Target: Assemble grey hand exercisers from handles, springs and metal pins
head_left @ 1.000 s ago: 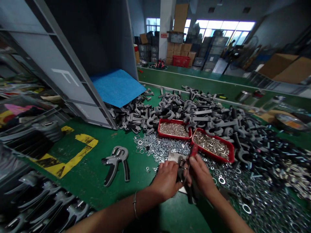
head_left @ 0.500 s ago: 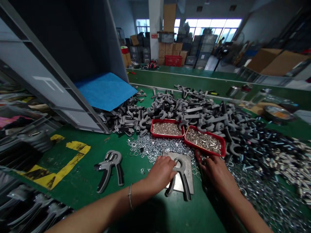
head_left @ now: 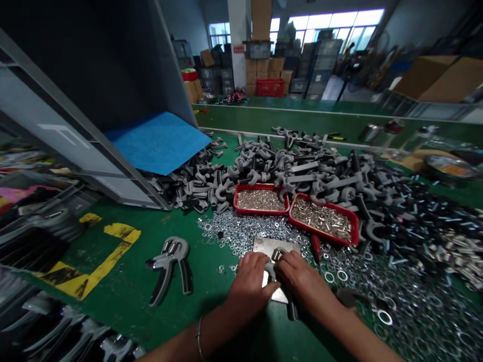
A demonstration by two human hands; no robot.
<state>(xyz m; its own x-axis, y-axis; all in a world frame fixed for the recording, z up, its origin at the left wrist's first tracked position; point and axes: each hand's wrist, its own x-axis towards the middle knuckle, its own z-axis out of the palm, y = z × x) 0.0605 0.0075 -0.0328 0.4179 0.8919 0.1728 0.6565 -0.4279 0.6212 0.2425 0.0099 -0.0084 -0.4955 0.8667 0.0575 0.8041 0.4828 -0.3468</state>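
Note:
A grey-and-black spring hand grip (head_left: 270, 271) lies over a flat metal plate (head_left: 277, 246) on the bench in front of me. My left hand (head_left: 249, 281) grips its left side, thumb and fingers closed around it. From the other side, my right hand (head_left: 300, 276) is closed on the same hand grip near its spring. My fingers hide much of it; one handle end shows below. To the left, a second hand grip (head_left: 171, 269) with a visible spring lies on the green surface, apart from both hands.
Two red trays (head_left: 261, 213) of small metal parts stand beyond the plate, before a heap of grey handles (head_left: 302, 168). Loose washers (head_left: 385, 317) spread right. A red-handled tool (head_left: 316, 249) lies beside the right tray. A large grey crate (head_left: 124, 186) stands tipped at left.
My right hand has come left from beside the red-handled tool and taken hold of the hand grip. My left hand has shifted slightly lower, still gripping it.

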